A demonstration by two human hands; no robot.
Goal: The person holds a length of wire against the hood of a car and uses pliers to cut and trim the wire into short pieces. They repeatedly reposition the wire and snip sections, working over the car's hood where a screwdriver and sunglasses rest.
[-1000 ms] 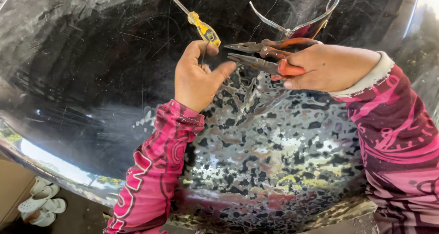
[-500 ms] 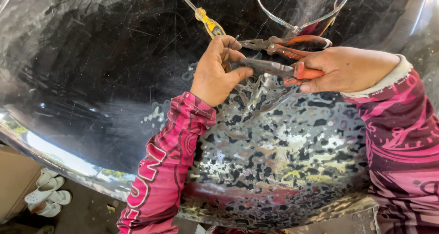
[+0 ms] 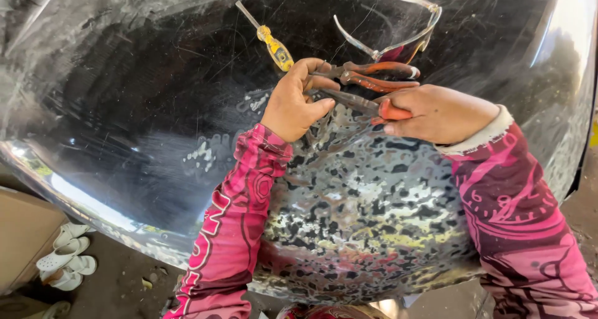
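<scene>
My right hand (image 3: 439, 113) grips the orange handles of long-nose pliers (image 3: 364, 103), whose jaws point left. My left hand (image 3: 294, 104) is curled at the jaw tips, fingers pinched around something too small to make out. Both hands rest on a glossy black curved panel (image 3: 143, 107) that looks like a car body. A second pair of orange-handled pliers (image 3: 374, 75) lies just beyond my hands. A yellow-handled screwdriver (image 3: 272, 42) lies to the upper left of my left hand. Both arms wear pink patterned sleeves.
Clear safety glasses (image 3: 398, 26) lie on the panel behind the pliers. The panel's chrome-like lower edge (image 3: 75, 197) curves down at the left. White sandals (image 3: 65, 257) sit on the dirt ground below, beside a tan box (image 3: 18, 232).
My left hand has closed in onto the tip of the pliers. The view has shifted a little, so the tools sit lower in the frame.
</scene>
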